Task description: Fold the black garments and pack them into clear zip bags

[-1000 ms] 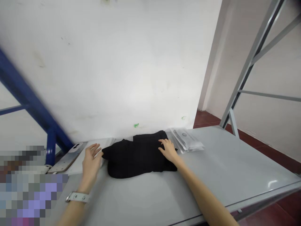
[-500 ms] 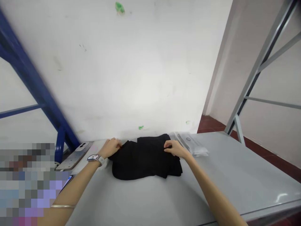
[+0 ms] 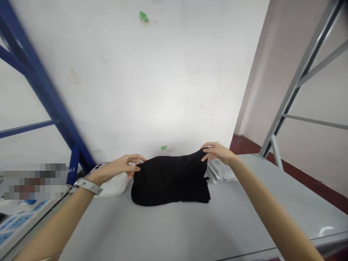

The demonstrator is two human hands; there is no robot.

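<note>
Black cloth [image 3: 171, 183], one piece, folded: I have it at the lower centre of the frame, its near edge on the grey tabletop [image 3: 163, 232], its far edge raised between the two hands. Left hand [image 3: 127, 166], left of centre: fingers bent and drawn in close to the thumb, pinching the cloth's upper left corner. Right hand [image 3: 216, 152], right of centre and slightly higher in the frame: fingers loosely curved, thumb beneath, pinching the upper right corner. I see the cloth sag a little along its top edge between these two grips, its body hanging below and nearer than both hands; layered edges show at its lower right. White watch strap [image 3: 89, 186], one, on the left wrist. Clear plastic packets [image 3: 221, 173], a stack, just right of the cloth, partly behind the right hand. White packet [image 3: 112, 187], at the cloth's left, below the left hand. Blue metal frame [image 3: 46, 90], left of frame; grey metal frame [image 3: 282, 105], right; white panel [image 3: 168, 79], upright behind the tabletop.
</note>
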